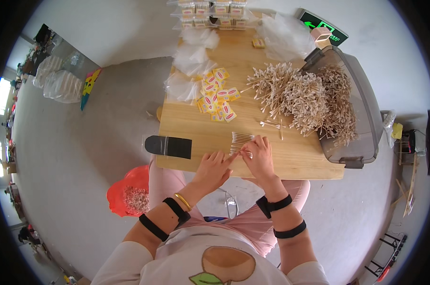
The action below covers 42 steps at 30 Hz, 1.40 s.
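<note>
A row of cotton swabs [242, 137] lies side by side near the table's front edge, under my fingertips. My right hand [259, 159] is closed in a pinch at the row's right end; a cotton swab seems to be between thumb and finger, partly hidden. From the left, my left hand [212, 170] reaches in with its index finger stretched to the near end of the row, its other fingers loosely bent and holding nothing visible. A few loose swabs [272, 124] lie just beyond. Behind them spreads a big heap of swabs [305, 102].
A grey translucent bin [367, 107] lies tipped at the right, spilling the heap. Yellow-and-white cards [217, 97] and clear bags [189, 57] lie left of centre. A flat black piece [174, 147] sits front left. Packed swab bundles [212, 14] stand behind; a red tub [125, 185] is below.
</note>
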Tool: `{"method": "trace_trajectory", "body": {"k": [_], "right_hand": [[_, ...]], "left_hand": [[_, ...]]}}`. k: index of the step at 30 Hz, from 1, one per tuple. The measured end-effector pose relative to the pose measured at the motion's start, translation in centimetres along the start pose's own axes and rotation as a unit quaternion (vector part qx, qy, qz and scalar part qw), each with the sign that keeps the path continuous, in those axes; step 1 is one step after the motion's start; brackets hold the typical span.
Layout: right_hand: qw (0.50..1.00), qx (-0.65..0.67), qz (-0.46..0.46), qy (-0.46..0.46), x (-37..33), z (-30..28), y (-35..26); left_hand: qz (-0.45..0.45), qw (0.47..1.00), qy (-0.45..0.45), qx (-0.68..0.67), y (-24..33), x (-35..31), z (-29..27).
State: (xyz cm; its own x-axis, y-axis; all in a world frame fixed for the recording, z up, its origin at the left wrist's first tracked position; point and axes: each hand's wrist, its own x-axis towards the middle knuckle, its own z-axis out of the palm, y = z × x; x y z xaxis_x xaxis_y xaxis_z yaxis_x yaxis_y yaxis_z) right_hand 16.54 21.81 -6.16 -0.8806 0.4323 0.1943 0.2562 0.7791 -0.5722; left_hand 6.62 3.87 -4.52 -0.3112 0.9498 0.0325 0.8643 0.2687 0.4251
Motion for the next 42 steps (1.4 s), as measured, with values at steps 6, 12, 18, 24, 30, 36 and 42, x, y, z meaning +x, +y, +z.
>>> {"method": "trace_trajectory", "body": {"k": [6,12,18,24,30,36,42], "right_hand": [[0.999,-0.018,-0.031,-0.008,0.8,-0.5,0.2],[0.998,0.065,0.01,0.002,-0.1,-3.2,-2.2],[0.99,0.137,0.014,-0.025,-2.4,-6.4,-6.9],[0.94,0.32,0.106,-0.046,-5.8,-7.3,-8.7],[0.87,0.446,0.202,-0.058,-8.5,-6.4,-9.2],[0.821,0.517,0.233,-0.071,-9.8,-5.6,-8.9],[0.854,0.451,0.257,-0.043,-10.2,-3.6,-5.7]], "left_hand": [[-0.005,0.999,0.035,-0.04,0.1,-0.2,0.1],[-0.175,0.9,0.095,-0.388,-0.6,-0.4,0.0],[-0.149,0.854,0.092,-0.489,2.1,-0.7,-4.0],[-0.099,0.859,0.136,-0.483,3.9,-2.6,-6.4],[-0.079,0.863,0.181,-0.465,4.6,-4.7,-6.9],[-0.059,0.872,0.181,-0.452,4.7,-6.6,-5.8],[-0.063,0.895,0.148,-0.417,2.8,-6.0,-4.2]]}}
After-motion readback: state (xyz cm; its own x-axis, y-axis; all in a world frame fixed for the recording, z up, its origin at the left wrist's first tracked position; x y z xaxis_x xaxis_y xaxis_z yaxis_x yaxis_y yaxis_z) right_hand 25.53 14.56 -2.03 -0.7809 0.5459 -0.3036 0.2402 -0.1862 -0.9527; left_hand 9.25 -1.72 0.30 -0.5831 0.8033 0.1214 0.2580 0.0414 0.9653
